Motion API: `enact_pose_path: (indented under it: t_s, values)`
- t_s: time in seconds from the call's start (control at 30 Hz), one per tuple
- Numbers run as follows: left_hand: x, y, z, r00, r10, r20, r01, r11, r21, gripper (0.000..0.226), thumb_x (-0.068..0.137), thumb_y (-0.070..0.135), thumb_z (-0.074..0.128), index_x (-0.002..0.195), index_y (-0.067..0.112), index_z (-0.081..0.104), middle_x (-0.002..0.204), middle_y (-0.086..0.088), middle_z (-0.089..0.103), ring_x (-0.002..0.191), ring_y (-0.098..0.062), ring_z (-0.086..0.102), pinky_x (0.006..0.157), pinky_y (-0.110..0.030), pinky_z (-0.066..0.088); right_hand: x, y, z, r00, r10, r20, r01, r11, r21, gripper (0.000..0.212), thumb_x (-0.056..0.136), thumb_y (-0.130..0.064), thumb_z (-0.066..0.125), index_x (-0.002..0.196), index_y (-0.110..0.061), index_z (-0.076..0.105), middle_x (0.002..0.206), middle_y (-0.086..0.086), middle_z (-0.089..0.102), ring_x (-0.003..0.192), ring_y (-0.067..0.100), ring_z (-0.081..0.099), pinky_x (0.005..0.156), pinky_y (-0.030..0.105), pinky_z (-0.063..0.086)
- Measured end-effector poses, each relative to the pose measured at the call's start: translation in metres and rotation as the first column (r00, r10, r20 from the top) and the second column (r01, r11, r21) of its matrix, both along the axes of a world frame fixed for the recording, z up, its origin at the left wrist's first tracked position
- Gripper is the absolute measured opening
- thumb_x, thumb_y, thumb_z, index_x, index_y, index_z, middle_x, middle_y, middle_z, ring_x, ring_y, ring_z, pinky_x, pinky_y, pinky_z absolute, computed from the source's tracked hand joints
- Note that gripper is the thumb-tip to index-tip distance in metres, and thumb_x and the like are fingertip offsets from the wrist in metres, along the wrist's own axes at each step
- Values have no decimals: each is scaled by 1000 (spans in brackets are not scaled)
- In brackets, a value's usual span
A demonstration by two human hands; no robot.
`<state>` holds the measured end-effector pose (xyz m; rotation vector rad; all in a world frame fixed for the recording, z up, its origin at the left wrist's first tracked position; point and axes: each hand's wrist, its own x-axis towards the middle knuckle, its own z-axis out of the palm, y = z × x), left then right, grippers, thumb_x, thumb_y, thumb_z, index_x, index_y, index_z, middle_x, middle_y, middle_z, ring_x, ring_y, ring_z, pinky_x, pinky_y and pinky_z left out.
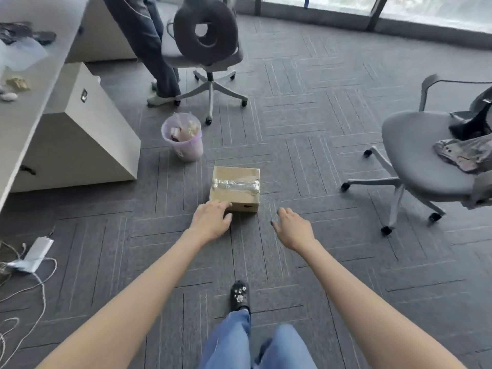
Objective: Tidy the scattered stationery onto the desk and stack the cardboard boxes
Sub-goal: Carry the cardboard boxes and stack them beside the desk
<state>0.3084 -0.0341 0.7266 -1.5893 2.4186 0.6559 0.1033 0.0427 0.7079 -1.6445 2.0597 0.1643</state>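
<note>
A small cardboard box [235, 186], sealed with clear tape across its top, sits on the grey carpet in the middle of the head view. My left hand [210, 221] reaches toward its near left corner, fingers apart, overlapping that corner; I cannot tell whether it touches. To the right of the box and just short of it is my right hand [292, 229], open and holding nothing. The white desk [29, 107] runs along the left edge with a few small items on it.
A lilac waste bin [183, 139] full of rubbish stands behind the box. A person's legs [149, 46] and a grey swivel chair [210, 57] with a ring cushion are further back. Another grey chair [415, 161] holds clothing at right. A power strip [36, 254] and cables lie at left.
</note>
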Motion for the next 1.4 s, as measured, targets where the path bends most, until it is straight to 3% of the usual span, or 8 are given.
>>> enact_pose_path:
  t_s: [0.27,0.57,0.77,0.9,1.03,1.13,1.23,1.4]
  values:
    - [-60,-117,-120,991,130,-41,-126,988,84,42,95,33,43,134,19,51,137,-2,53,124,-21,49,104,-38,35,-49,-135,-122,999,28,35,-29,998,52,35,102,-35,33,126,-11,44,130,8,50,116,28,53,83,40,45]
    - [-63,-216,-390,948,318,-33,-315,946,73,53,93,40,46,140,16,36,145,-7,40,128,-27,41,101,-41,35,-76,-253,-385,996,19,85,-17,999,-31,34,100,-34,32,122,-11,45,125,8,53,110,28,55,78,38,43]
    - [-47,-266,-557,894,445,-45,-446,895,-3,70,89,54,48,143,15,28,150,-8,28,136,-28,30,107,-49,32,-87,-297,-559,981,-69,179,82,994,-66,66,96,-52,38,144,-7,28,147,14,37,131,31,42,100,43,40]
    - [-34,-295,-628,825,557,-97,-563,825,-47,92,81,67,51,148,16,12,155,-11,17,140,-33,24,109,-54,26,-83,-319,-629,832,-258,491,305,952,-17,102,84,-67,49,152,-7,3,161,12,9,147,27,14,119,44,18]
    - [-22,-319,-661,759,633,-151,-640,768,3,110,76,76,50,150,23,-12,160,-12,7,142,-37,23,112,-56,20,-75,-332,-669,509,-374,775,535,843,55,105,60,-63,75,143,-26,22,141,5,46,126,27,49,107,47,39]
    - [-12,-333,-674,686,687,-240,-690,718,84,110,72,68,63,151,23,1,158,-13,18,139,-37,28,108,-54,26,-70,-332,-691,386,-348,854,595,802,59,95,61,-54,82,136,-40,26,123,-6,55,110,18,59,98,48,49]
    - [-7,-337,-680,598,723,-344,-718,675,171,107,66,59,73,148,21,16,153,-10,29,136,-33,34,107,-50,32,-67,-330,-698,284,-322,903,607,790,91,93,71,-37,82,143,-37,23,116,-10,53,104,14,60,92,46,53]
    - [-9,-320,-682,552,699,-454,-741,661,116,100,66,51,77,145,19,25,149,-8,36,133,-29,38,107,-48,34,-66,-320,-693,260,-279,924,601,796,72,93,74,-27,81,146,-30,23,116,-12,53,101,6,57,79,27,52]
